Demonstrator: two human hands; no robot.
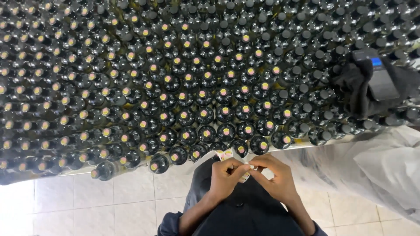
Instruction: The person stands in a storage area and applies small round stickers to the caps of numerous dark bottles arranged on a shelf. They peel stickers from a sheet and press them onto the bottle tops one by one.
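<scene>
My left hand (226, 177) and my right hand (275, 177) meet just below the table's near edge, both pinching a small white paper strip (225, 154) with pink and yellow round stickers on it. The strip curls up between the thumbs and fingers. Right in front of the hands stand several dark glass bottles (218, 113) packed tightly upright; many caps carry a pink and yellow round sticker, while those at the back right have plain dark caps (306, 70).
A dark cloth (354, 87) with a grey handheld device (379, 74) lies on the bottles at the right. A clear plastic sheet (380, 166) hangs at the lower right. White floor tiles (109, 201) show below the table.
</scene>
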